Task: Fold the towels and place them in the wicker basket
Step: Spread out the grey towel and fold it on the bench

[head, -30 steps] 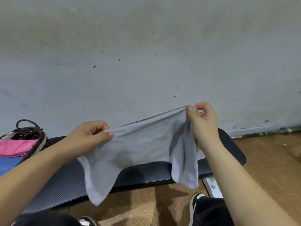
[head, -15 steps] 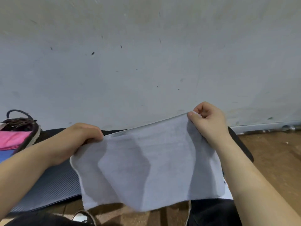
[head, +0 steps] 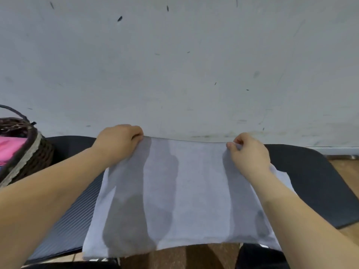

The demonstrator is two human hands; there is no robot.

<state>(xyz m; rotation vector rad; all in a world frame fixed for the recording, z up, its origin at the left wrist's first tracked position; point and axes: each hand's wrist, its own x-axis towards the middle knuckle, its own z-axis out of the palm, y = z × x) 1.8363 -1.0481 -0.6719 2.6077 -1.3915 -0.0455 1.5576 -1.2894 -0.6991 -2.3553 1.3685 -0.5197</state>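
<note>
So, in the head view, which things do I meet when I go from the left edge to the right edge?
Dark brown wicker basket → left hand → pale grey cloth towel held between the hands → right hand → bare right end of the black padded bench.

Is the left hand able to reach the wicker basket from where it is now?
Probably yes. The wicker basket stands to the left of the left hand with nothing between them, though that hand grips a corner of the towel.

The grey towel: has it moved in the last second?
Yes. The grey towel has moved forward, towards the wall, and now spreads across the black mat instead of hanging bunched before it.
</note>
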